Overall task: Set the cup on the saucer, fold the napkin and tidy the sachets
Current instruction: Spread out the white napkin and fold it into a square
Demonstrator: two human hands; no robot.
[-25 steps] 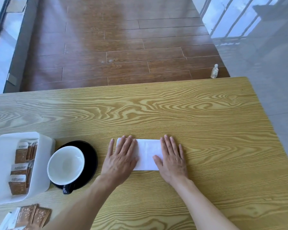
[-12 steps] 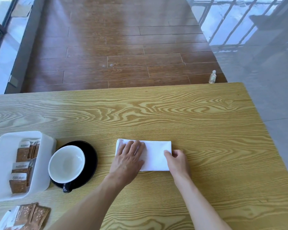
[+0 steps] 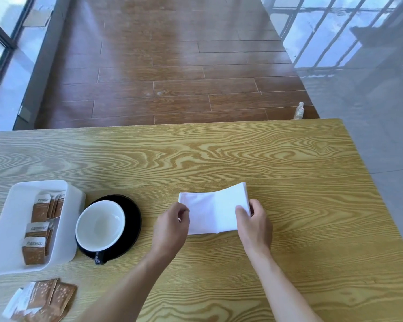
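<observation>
A white napkin point(image 3: 211, 209) lies folded on the wooden table, its right end lifted off the surface. My right hand point(image 3: 254, 220) pinches that raised right edge. My left hand point(image 3: 172, 225) grips the napkin's left front edge. Left of my hands, a cup point(image 3: 100, 225) with a white inside and a black handle stands on a black saucer point(image 3: 134, 216). A white tray point(image 3: 73, 205) at the far left holds several brown sachets point(image 3: 41, 209). More brown sachets point(image 3: 42, 299) lie loose on the table in front of the tray.
The table's far edge point(image 3: 163, 126) runs across the middle of the view and its right edge drops to grey floor tiles. A small clear bottle point(image 3: 299, 110) stands on the wooden floor beyond the table. Bare wood surrounds the napkin.
Both hands went from pressing flat on the napkin to gripping its ends. My right hand has lifted the right end up and leftward.
</observation>
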